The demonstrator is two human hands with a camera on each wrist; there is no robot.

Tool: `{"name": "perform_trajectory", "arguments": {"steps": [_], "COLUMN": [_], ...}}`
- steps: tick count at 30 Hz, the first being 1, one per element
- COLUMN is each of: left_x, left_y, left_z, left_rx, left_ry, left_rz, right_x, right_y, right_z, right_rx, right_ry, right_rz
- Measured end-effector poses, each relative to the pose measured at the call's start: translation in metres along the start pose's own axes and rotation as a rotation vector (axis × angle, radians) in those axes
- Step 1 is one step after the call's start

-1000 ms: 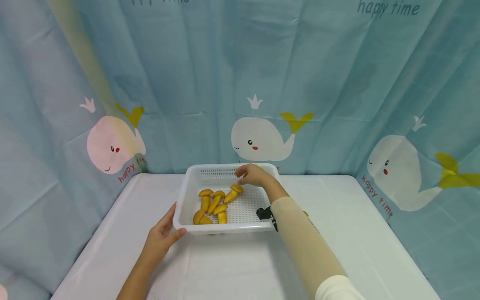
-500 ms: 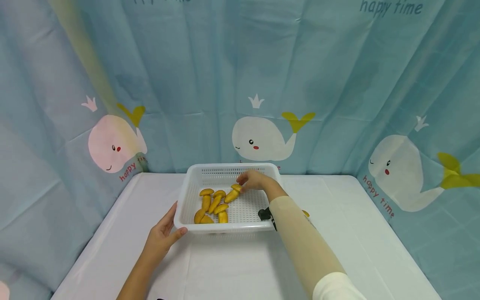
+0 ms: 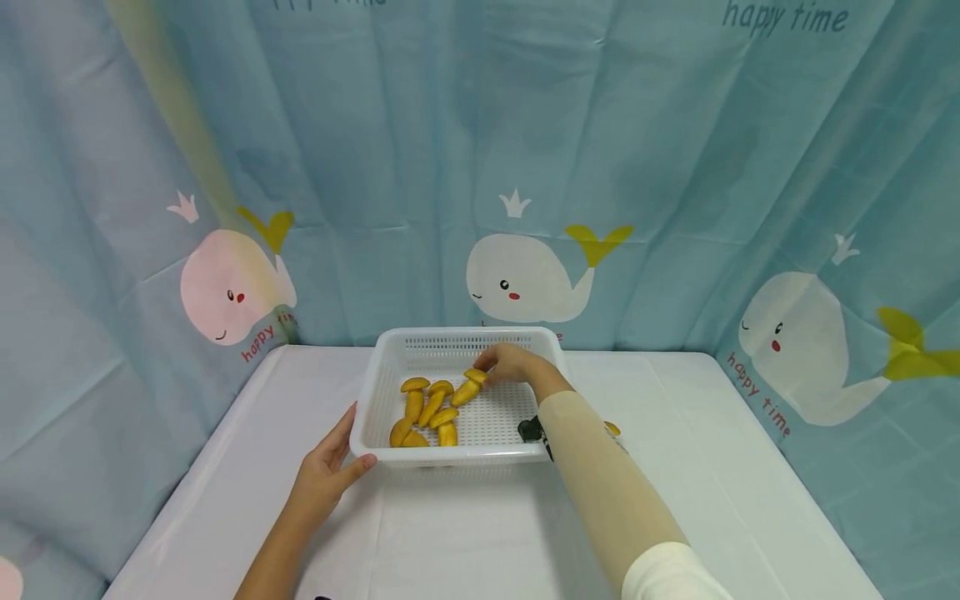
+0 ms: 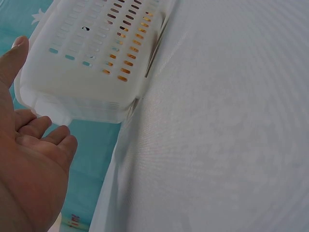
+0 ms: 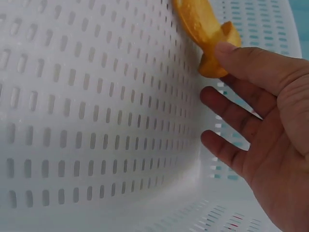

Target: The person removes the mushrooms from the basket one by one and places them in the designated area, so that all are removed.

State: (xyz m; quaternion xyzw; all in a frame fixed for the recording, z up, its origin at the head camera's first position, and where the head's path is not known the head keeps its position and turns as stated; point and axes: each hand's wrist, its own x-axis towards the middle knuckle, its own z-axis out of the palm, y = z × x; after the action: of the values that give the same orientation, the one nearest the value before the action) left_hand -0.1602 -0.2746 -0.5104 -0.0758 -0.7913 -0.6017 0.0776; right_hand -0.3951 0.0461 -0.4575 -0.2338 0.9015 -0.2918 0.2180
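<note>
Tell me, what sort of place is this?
Maybe a small curtained-off work corner. Blue whale-print curtains hang behind and beside a white table, which has a white plastic basket of yellow mushrooms on it.

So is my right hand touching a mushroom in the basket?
Touching: in the right wrist view, the right hand has its thumb tip against the mushroom.
</note>
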Motion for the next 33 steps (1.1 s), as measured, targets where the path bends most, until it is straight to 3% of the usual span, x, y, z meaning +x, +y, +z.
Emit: {"name": "perform_trajectory", "arguments": {"steps": [18, 26, 33], "left_x": [0.0, 0.004, 0.001], "left_y": [-0.001, 0.002, 0.003], "left_z": [0.0, 0.002, 0.004], "left_rx": [0.018, 0.053, 0.07], "left_ry": [0.007, 0.004, 0.025], "left_rz": [-0.014, 0.008, -0.02], "right_x": [-0.019, -0.051, -0.082], "right_y": [-0.024, -0.038, -0.035], "right_z": [-0.032, -0.061, -0.072], "right_rx": [0.039, -0.029, -0.035], "right_ry": [0.075, 0.132, 0.174], "right_rz": [-0.119, -0.234, -0.287]}}
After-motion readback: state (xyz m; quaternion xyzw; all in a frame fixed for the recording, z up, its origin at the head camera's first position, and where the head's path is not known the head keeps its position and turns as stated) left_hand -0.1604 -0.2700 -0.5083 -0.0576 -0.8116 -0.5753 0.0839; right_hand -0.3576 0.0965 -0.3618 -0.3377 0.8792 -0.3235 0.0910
